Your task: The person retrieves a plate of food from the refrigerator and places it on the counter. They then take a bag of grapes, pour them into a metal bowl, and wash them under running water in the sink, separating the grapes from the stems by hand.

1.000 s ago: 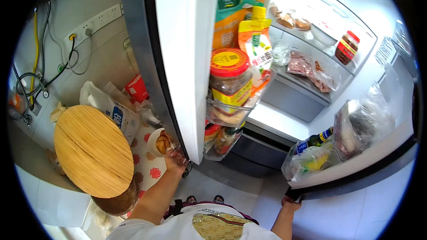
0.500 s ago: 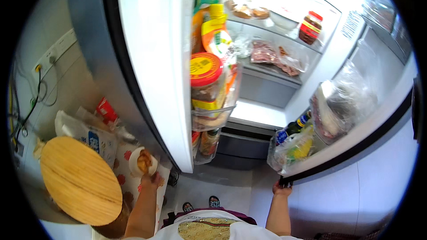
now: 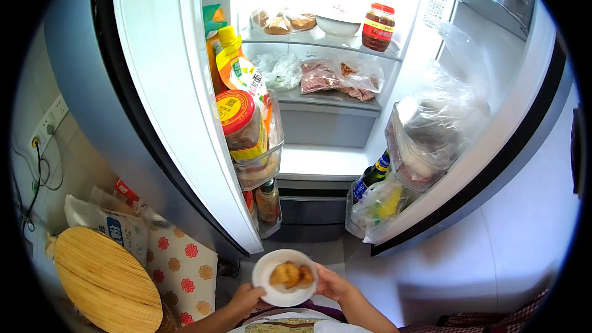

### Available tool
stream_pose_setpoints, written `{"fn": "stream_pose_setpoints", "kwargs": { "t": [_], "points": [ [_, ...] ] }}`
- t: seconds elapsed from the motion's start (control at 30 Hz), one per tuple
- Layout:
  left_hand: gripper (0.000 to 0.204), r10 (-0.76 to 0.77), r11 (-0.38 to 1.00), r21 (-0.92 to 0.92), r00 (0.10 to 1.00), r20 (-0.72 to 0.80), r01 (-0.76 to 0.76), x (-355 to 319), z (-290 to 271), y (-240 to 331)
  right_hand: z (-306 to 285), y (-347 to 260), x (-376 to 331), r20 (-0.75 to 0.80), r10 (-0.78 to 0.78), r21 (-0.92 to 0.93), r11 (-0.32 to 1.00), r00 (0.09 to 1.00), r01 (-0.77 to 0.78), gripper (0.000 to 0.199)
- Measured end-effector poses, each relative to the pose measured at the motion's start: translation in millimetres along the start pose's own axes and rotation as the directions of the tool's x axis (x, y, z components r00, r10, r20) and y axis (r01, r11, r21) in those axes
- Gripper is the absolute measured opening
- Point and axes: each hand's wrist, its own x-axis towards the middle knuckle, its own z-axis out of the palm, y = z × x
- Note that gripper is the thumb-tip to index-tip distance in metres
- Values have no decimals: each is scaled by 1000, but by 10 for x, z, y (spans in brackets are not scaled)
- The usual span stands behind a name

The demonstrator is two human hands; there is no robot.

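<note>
the left hand (image 3: 245,301) is mostly curled, its fingers gripping the lower left rim of a shallow white bowl (image 3: 264,265). the bowl is in front of the person's waist, just outside the fridge, with golden-brown fried pieces (image 3: 290,274) lying inside. the right hand (image 3: 332,282) is partly closed on the bowl's right rim, palm loosely bent. the step in hand looks like a two-handed carry before the fridge; any move from here would call for keeping the bowl level and its rim clear of both doors.

around, from the left: a round wooden board (image 3: 108,277), a white bag with blue print (image 3: 117,225) and a flower-patterned tablecloth (image 3: 196,271). the left fridge door (image 3: 166,86) stands open, its bins holding a red-lidded jar (image 3: 237,111) and a yellow-capped pouch (image 3: 234,61). inside, bagged meat (image 3: 320,77), a white bowl on the upper shelf (image 3: 338,26) and a jar of brown sauce (image 3: 377,29) crowd the shelves. the right door's bins, with a clear plastic bag (image 3: 431,123) and a dark green bottle (image 3: 374,172), narrow the way in.
</note>
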Motion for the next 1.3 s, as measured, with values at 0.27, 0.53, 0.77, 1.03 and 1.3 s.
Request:
{"fn": "stream_pose_setpoints", "kwargs": {
  "t": [0.27, 0.53, 0.77, 1.03, 1.3],
  "points": [
    [93, 490, 819, 260, 859, 148, -512, 566, 623, 1047, 196, -648, -393, -265, -486, -62, 871, 833, 488, 63],
    [88, 648, 760, 144, 755, -101, -633, 487, 493, 701, 529, -1017, -291, -306, -516, 53, 830, 800, 556, 56],
    [74, 830, 557, -7, 557, -18, -830, 226, 1244, 1345, 930, -1525, 267, -205, -595, 24, 791, 777, 612, 50],
    [68, 689, 668, -338, 722, -56, -663, 878, 1322, 2876, 1151, -2350, 1216, -181, -703, -63, 706, 687, 706, 52],
    [68, 674, 523, -448, 674, -304, -725, 1877, 909, 3828, 1121, -3105, 2245, -255, -633, -477, 740, 731, 475, 56]
  ]
}}
